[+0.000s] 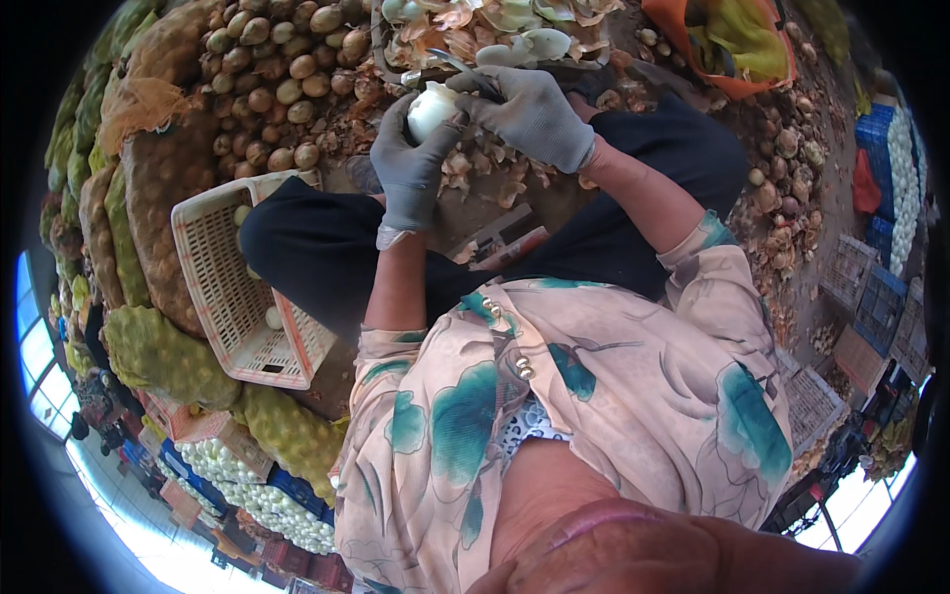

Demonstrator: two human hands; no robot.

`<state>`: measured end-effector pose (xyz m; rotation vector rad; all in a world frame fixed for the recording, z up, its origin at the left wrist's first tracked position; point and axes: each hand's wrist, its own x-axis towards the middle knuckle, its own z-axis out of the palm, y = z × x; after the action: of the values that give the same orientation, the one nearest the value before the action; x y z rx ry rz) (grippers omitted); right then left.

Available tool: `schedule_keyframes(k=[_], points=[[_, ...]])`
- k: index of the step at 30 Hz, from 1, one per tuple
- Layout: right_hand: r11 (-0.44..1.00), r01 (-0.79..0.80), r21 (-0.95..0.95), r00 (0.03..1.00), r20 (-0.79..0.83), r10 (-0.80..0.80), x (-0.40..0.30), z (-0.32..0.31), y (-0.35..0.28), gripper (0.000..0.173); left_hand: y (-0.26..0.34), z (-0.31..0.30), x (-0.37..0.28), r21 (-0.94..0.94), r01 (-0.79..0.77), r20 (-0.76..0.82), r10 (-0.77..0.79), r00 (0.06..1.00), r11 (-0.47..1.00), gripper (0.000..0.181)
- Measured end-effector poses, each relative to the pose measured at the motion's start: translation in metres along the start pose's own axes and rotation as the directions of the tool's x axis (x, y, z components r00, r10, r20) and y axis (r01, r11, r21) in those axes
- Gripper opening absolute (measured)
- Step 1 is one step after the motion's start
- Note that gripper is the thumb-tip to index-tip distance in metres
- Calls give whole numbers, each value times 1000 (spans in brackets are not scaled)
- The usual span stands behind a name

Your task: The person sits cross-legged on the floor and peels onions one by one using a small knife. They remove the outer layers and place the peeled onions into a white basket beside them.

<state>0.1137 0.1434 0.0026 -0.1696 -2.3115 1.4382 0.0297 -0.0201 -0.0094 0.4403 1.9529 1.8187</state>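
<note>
My left hand [412, 160], in a grey knit glove, grips a peeled white onion [432, 113] between thumb and fingers. My right hand [525, 111], gloved alike, is closed around a small knife [456, 63] whose blade points up and to the left. The right thumb lies close against the onion's right side; whether it touches is hard to tell. The knife's handle is mostly hidden in the fingers. Just beyond the hands stands a crate [380, 44] heaped with onion skins [445, 37] and some pale onion pieces [523, 48].
Left of my knee a white plastic basket [223, 289] tilts, holding a few peeled onions [274, 318]. Unpeeled onions [289, 89] are piled at far left, near full mesh sacks [167, 356]. An orange bag [742, 87] and loose onions [787, 178] lie at right.
</note>
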Motion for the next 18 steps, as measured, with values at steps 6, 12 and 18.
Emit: schedule_keyframes(k=[6,12,18], points=[[971,61,-229,996,-56,-76,0,-2,-6,18,-8,3,-3,394,-268,60,266,962,879,62],[918,62,-392,968,-200,-150,11,-17,21,15,6,9,-10,-40,-88,106,92,990,995,60],[644,-93,-759,971,-212,-110,18,-24,52,17,-2,-5,3,-462,150,241,-39,970,874,57]])
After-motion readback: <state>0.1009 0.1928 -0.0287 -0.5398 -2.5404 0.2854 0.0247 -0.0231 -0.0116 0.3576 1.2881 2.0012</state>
